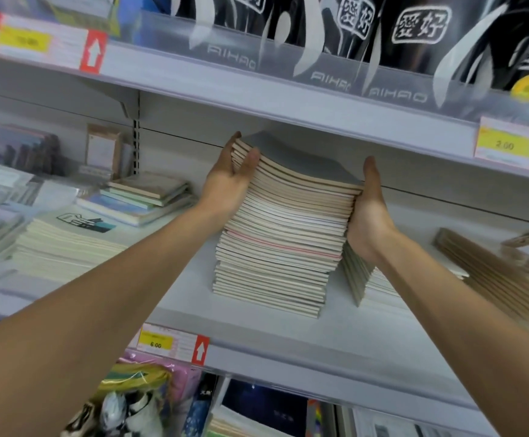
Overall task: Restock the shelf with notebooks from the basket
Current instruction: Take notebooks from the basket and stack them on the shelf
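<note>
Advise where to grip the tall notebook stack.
Clamp the notebook stack on its two opposite sides, one palm from left, one from right, as the left hand and right hand do. Loose thin books splay; the upper shelf crowds the top.

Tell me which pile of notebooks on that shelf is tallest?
The middle stack of cream-edged notebooks with a grey top cover; the printed-cover pile to its left and the fanned brown pile at right sit far lower.

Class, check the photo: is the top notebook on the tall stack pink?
No, the top notebook on the stack has a plain grey cover; only a thin pink edge shows lower down.
</note>
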The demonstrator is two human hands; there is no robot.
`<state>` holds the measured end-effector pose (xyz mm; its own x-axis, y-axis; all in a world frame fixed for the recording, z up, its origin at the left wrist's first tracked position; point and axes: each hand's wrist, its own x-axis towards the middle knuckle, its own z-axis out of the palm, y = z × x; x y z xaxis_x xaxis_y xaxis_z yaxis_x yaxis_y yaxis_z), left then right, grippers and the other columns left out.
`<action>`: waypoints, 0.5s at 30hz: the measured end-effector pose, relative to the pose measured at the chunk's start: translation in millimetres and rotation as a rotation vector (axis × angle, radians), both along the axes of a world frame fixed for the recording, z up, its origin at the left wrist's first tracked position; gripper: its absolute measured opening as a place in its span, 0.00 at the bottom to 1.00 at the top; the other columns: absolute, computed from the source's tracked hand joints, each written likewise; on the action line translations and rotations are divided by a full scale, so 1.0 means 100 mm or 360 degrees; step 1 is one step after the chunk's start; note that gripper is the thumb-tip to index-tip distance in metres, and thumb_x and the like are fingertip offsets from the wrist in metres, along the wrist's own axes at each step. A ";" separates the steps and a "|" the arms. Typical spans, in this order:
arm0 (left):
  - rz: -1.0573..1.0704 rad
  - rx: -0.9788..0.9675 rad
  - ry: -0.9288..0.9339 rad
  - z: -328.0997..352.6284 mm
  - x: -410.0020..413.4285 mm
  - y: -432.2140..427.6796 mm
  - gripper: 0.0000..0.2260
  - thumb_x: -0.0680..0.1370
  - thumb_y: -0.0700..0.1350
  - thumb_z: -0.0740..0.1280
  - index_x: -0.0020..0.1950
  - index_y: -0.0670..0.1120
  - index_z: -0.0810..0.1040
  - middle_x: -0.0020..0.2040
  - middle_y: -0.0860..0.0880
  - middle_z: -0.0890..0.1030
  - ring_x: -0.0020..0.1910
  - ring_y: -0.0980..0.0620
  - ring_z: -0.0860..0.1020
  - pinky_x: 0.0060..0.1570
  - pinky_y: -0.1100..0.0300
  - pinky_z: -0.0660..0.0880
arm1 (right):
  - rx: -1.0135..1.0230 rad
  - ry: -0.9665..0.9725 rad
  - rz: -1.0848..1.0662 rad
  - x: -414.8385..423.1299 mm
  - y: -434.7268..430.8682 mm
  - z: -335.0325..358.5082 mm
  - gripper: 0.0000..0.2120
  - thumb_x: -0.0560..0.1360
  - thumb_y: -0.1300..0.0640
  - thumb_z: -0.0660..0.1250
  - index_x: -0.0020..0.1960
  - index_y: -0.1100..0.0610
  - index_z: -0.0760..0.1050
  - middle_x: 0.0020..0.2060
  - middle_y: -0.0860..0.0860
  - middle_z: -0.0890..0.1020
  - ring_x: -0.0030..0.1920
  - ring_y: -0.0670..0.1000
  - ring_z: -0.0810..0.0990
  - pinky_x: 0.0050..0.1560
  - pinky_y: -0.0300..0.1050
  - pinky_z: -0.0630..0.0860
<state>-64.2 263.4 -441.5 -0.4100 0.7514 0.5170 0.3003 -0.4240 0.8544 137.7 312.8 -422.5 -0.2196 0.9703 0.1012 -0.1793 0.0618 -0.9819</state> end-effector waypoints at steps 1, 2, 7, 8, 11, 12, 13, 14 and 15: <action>-0.0015 -0.0013 0.0012 0.02 0.00 -0.02 0.26 0.79 0.60 0.59 0.76 0.58 0.59 0.68 0.49 0.73 0.63 0.53 0.72 0.58 0.63 0.68 | 0.0013 -0.0020 -0.0016 0.01 -0.01 0.00 0.37 0.70 0.25 0.55 0.61 0.53 0.79 0.52 0.54 0.85 0.51 0.56 0.84 0.57 0.53 0.78; -0.0035 -0.0025 0.0016 0.04 -0.01 -0.04 0.26 0.79 0.60 0.60 0.76 0.57 0.59 0.68 0.50 0.74 0.64 0.53 0.72 0.58 0.64 0.68 | 0.0021 -0.0007 -0.0014 0.02 -0.01 -0.02 0.36 0.71 0.25 0.55 0.60 0.52 0.79 0.52 0.53 0.85 0.52 0.55 0.84 0.56 0.52 0.78; -0.0007 -0.0322 0.0050 -0.06 -0.05 -0.14 0.30 0.78 0.67 0.51 0.77 0.54 0.60 0.73 0.51 0.68 0.71 0.50 0.66 0.59 0.65 0.57 | 0.0031 0.0033 0.0006 0.16 -0.01 -0.26 0.38 0.77 0.29 0.45 0.69 0.56 0.72 0.44 0.49 0.83 0.40 0.47 0.82 0.45 0.42 0.73; -0.0009 -0.0381 0.0054 -0.14 -0.04 -0.14 0.31 0.78 0.67 0.50 0.76 0.53 0.62 0.73 0.52 0.69 0.72 0.50 0.65 0.59 0.63 0.57 | -0.0003 0.0033 0.0007 0.17 -0.01 -0.36 0.38 0.77 0.29 0.45 0.68 0.56 0.73 0.46 0.49 0.83 0.44 0.49 0.82 0.51 0.45 0.75; -0.0070 -0.0359 -0.0054 -0.27 -0.01 -0.09 0.31 0.78 0.68 0.48 0.74 0.52 0.66 0.65 0.56 0.72 0.64 0.58 0.67 0.59 0.63 0.58 | -0.0140 0.0119 -0.0007 0.08 -0.02 -0.55 0.31 0.76 0.29 0.49 0.58 0.48 0.78 0.52 0.50 0.85 0.55 0.52 0.82 0.66 0.53 0.72; -0.0087 -0.0354 -0.0105 -0.27 -0.01 -0.06 0.32 0.78 0.68 0.47 0.74 0.52 0.66 0.61 0.58 0.72 0.60 0.59 0.66 0.59 0.64 0.59 | -0.0180 0.0168 -0.0082 0.03 -0.03 -0.56 0.30 0.74 0.27 0.51 0.59 0.47 0.78 0.53 0.49 0.84 0.57 0.52 0.81 0.67 0.54 0.71; -0.0104 -0.0360 -0.0157 -0.27 -0.02 -0.04 0.32 0.77 0.69 0.48 0.74 0.52 0.66 0.59 0.60 0.70 0.58 0.59 0.66 0.59 0.63 0.59 | -0.0206 0.0195 -0.0179 0.01 -0.02 -0.57 0.31 0.71 0.26 0.55 0.61 0.46 0.77 0.55 0.49 0.83 0.58 0.52 0.80 0.68 0.54 0.70; -0.0125 -0.0370 -0.0189 -0.28 -0.03 -0.01 0.32 0.76 0.69 0.48 0.75 0.53 0.65 0.58 0.61 0.69 0.58 0.59 0.65 0.58 0.62 0.59 | -0.0215 0.0215 -0.0288 -0.01 -0.01 -0.58 0.32 0.69 0.25 0.58 0.61 0.46 0.76 0.55 0.48 0.83 0.58 0.51 0.80 0.67 0.54 0.71; -0.0146 -0.0374 -0.0196 -0.30 -0.04 0.01 0.33 0.76 0.70 0.48 0.75 0.54 0.64 0.58 0.62 0.68 0.58 0.60 0.64 0.58 0.61 0.59 | -0.0193 0.0232 -0.0370 -0.01 -0.01 -0.58 0.30 0.67 0.25 0.60 0.58 0.45 0.77 0.52 0.46 0.84 0.55 0.50 0.81 0.66 0.53 0.73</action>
<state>-68.2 264.9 -471.1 -0.3836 0.8817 0.2748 0.1575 -0.2307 0.9602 136.5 312.3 -480.2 0.0185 0.9998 -0.0044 -0.3137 0.0017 -0.9495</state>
